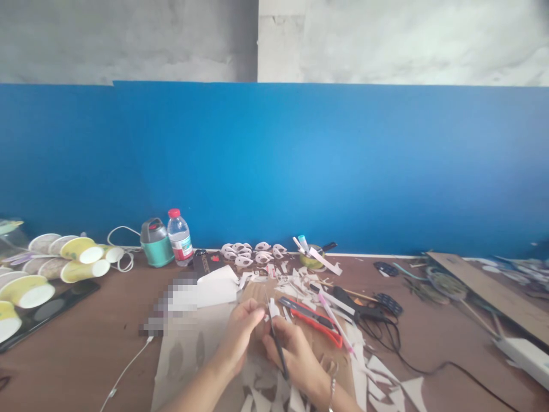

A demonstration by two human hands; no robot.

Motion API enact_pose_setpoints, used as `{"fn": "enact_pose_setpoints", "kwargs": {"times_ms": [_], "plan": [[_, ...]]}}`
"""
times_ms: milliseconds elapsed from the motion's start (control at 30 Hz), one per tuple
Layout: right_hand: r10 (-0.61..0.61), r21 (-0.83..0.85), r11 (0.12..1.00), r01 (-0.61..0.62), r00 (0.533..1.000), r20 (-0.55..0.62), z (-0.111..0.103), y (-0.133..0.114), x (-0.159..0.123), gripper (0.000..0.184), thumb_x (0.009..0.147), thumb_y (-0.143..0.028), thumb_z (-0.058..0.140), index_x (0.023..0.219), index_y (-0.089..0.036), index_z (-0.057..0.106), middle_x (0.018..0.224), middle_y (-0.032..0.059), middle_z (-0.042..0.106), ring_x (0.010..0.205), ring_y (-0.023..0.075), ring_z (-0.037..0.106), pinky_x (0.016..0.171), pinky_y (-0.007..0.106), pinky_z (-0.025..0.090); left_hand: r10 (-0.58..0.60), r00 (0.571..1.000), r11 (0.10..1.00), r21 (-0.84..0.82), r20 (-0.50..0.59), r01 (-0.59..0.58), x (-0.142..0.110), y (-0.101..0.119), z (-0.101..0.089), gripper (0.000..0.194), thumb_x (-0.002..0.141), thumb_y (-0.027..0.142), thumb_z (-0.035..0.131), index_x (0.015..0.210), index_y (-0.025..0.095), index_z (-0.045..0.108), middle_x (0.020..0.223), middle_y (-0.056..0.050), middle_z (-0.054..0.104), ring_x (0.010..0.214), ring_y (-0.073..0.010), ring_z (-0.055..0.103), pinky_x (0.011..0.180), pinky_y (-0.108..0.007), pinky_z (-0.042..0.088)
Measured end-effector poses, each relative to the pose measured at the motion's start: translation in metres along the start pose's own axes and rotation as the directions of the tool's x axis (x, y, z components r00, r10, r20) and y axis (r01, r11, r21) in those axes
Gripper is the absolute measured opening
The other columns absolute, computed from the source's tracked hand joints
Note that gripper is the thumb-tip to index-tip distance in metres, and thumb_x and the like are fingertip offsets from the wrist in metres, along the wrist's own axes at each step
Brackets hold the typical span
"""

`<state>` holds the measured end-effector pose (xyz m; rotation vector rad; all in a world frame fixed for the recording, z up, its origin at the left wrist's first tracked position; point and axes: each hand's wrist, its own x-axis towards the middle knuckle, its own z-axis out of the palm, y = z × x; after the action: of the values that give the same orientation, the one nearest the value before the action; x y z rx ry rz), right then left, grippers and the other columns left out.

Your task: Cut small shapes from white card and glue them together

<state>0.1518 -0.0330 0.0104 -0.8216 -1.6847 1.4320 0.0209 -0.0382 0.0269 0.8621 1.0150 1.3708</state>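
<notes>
My right hand [295, 352] is closed around a slim dark tool [278, 343] with a pointed metal tip; I cannot tell whether it is a craft knife or tweezers. The tip points away from me, beside the fingertips of my left hand [240, 329]. Thumb and forefinger of that hand pinch together at what looks like a small white paper piece, mostly hidden. Both hands are over a brown board [343, 366] strewn with white paper scraps [300, 286]. Just beyond my right hand lies a red utility knife [313, 321].
White looped cutouts [244, 260] stand at the back. A water bottle [180, 240] and teal container [156, 249] are left of them, with paper cups [86, 270] farther left. A black glue gun [358, 309] with its cable, a pink pen [334, 321] and a tape roll [312, 260] lie rightward.
</notes>
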Motion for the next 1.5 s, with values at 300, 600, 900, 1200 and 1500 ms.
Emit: {"fn": "enact_pose_setpoints", "kwargs": {"times_ms": [300, 600, 900, 1200, 1500], "plan": [[0.012, -0.045, 0.999, -0.013, 1.000, -0.028, 0.002, -0.001, 0.001, 0.024, 0.079, -0.026, 0.060, 0.065, -0.018, 0.042, 0.057, -0.0066, 0.036, 0.052, 0.0071, 0.030, 0.047, 0.019, 0.026, 0.025, 1.000, 1.000, 0.012, -0.012, -0.025, 0.001, -0.002, -0.002, 0.020, 0.069, 0.027, 0.062, 0.058, 0.018, 0.048, 0.061, 0.002, 0.055, 0.062, -0.0131, 0.048, 0.063, -0.024, 0.037], [0.011, -0.083, 0.997, -0.011, 1.000, -0.003, -0.002, -0.001, 0.001, 0.019, 0.078, -0.025, 0.057, 0.066, -0.017, 0.044, 0.058, -0.0058, 0.036, 0.054, 0.0077, 0.030, 0.047, 0.019, 0.026, 0.035, 0.998, 0.998, 0.046, 0.051, -0.037, 0.008, -0.004, -0.010, 0.015, 0.069, 0.025, 0.060, 0.061, 0.017, 0.051, 0.066, 0.000, 0.057, 0.068, -0.0140, 0.048, 0.067, -0.025, 0.036], [0.008, -0.130, 0.991, -0.008, 1.000, 0.003, -0.006, 0.000, 0.002, 0.018, 0.080, -0.023, 0.050, 0.064, -0.017, 0.043, 0.056, -0.0059, 0.035, 0.052, 0.0078, 0.030, 0.047, 0.020, 0.024, 0.027, 0.998, 0.997, 0.077, 0.055, -0.031, 0.008, 0.001, -0.013, 0.017, 0.070, 0.029, 0.062, 0.063, 0.016, 0.054, 0.062, 0.002, 0.054, 0.063, -0.0121, 0.045, 0.062, -0.023, 0.033], [0.029, -0.145, 0.989, -0.027, 1.000, 0.011, -0.006, 0.002, 0.002, 0.010, 0.077, -0.018, 0.052, 0.067, -0.016, 0.050, 0.056, -0.0054, 0.041, 0.051, 0.0076, 0.035, 0.047, 0.020, 0.027, 0.038, 0.999, 0.985, 0.168, 0.038, -0.044, 0.006, 0.010, -0.011, 0.012, 0.066, 0.027, 0.062, 0.063, 0.015, 0.059, 0.063, 0.001, 0.057, 0.065, -0.0131, 0.047, 0.065, -0.024, 0.036], [0.018, -0.106, 0.994, -0.016, 1.000, 0.016, -0.006, -0.002, 0.003, 0.015, 0.076, -0.019, 0.052, 0.063, -0.016, 0.045, 0.056, -0.0057, 0.037, 0.053, 0.0075, 0.031, 0.047, 0.020, 0.025, 0.037, 0.997, 0.989, 0.139, 0.064, -0.046, 0.006, 0.012, -0.011, 0.012, 0.066, 0.026, 0.063, 0.061, 0.016, 0.058, 0.063, 0.001, 0.056, 0.065, -0.0132, 0.047, 0.065, -0.023, 0.036]]}}
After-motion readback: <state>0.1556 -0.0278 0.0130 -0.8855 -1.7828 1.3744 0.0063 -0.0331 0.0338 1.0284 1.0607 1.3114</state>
